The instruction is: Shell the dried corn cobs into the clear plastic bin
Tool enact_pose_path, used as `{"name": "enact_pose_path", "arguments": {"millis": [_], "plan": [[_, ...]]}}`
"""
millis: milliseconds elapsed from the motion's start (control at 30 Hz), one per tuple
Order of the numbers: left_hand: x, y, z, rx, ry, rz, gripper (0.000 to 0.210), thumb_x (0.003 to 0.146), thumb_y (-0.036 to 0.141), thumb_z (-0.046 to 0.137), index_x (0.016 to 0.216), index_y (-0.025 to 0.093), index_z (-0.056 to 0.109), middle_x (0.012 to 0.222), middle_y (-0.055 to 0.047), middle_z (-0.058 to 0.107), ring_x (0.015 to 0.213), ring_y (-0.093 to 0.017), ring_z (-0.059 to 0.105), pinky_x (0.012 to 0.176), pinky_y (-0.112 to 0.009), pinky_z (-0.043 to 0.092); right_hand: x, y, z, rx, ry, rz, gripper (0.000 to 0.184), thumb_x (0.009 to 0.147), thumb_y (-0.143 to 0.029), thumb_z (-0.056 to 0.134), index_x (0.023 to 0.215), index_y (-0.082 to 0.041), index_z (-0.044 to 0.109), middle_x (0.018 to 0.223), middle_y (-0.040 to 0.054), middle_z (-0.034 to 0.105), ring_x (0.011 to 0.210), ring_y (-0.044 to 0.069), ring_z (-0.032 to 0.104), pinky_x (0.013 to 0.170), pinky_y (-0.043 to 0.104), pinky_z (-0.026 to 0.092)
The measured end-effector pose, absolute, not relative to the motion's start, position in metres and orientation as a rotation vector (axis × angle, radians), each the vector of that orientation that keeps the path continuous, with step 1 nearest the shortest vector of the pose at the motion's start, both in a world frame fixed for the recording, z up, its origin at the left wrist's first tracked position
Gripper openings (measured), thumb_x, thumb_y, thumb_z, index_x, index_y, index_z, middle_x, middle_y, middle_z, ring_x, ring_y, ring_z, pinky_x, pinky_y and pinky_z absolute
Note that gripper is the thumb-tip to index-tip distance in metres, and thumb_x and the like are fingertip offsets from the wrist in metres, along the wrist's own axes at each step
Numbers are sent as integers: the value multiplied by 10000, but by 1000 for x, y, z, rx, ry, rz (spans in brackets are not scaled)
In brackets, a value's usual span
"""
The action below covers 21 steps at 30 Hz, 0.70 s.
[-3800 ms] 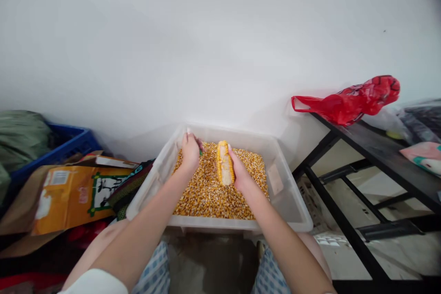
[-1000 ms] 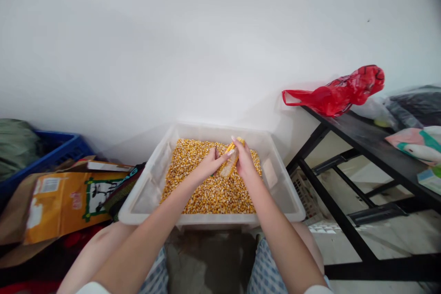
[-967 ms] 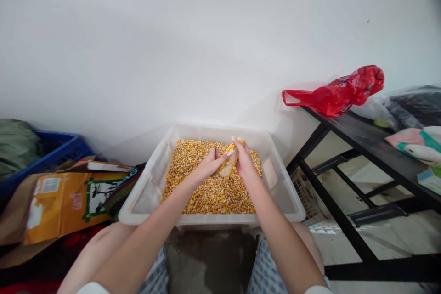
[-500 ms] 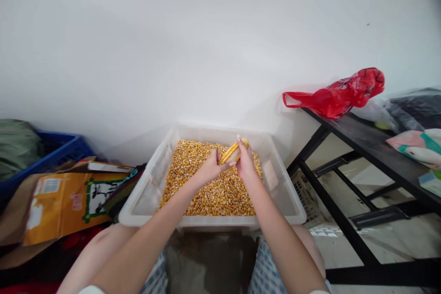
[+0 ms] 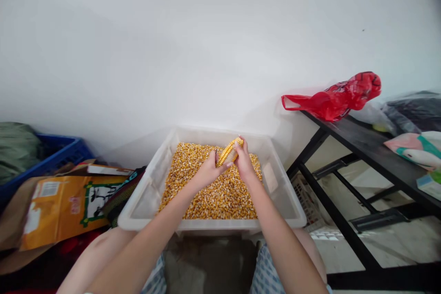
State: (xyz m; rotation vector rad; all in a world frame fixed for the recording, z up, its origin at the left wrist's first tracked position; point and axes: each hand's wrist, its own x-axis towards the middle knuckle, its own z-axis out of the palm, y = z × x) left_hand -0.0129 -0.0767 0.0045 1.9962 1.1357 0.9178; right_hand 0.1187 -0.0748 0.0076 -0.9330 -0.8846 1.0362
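An ear of corn [image 5: 228, 152] is held slanted between my two hands, its upper end leaning right. Yellow kernels cover part of it, and a paler strip shows along its lower side. My left hand [image 5: 209, 171] is closed around the lower end, thumb laid along the near side. Around the upper right end my right hand [image 5: 243, 161] is wrapped. Below both hands lies a thick layer of loose corn kernels [image 5: 217, 200], filling the bottom of a translucent plastic bin [image 5: 151, 204]. The finger parts behind the ear are hidden.
To the right stands a black-framed table [image 5: 375, 147] with a red plastic bag [image 5: 339, 98] on its corner. A light basket [image 5: 306, 202] sits under it. Left of the bin are an orange cardboard box [image 5: 62, 206] and a blue crate [image 5: 65, 149]. A white wall [image 5: 206, 46] rises behind.
The ear sits slightly further left and is turned a little between my hands, showing more of its kernel rows. My right hand has shifted its hold. The camera view has tilted slightly.
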Motion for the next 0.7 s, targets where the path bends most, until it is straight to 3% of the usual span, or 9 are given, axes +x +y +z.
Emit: {"name": "enact_pose_path", "arguments": {"millis": [300,700], "plan": [[-9,-84,-1,2153,1220,930,255,724,369,505,755,216,304,616,39,411,506,-119,410,503,-232,265,117,-76,8,-1079,-833,949,396,693,-455,556,984,-225,416,828,-20,510,731,95,515,652,198,445],[-14,-82,5,2168,1225,906,266,721,400,497,728,211,310,612,39,388,525,-118,401,514,-234,279,121,-77,9,-1070,-953,1026,557,741,-469,495,1233,-329,274,964,-2,491,819,109,517,703,237,455]]}}
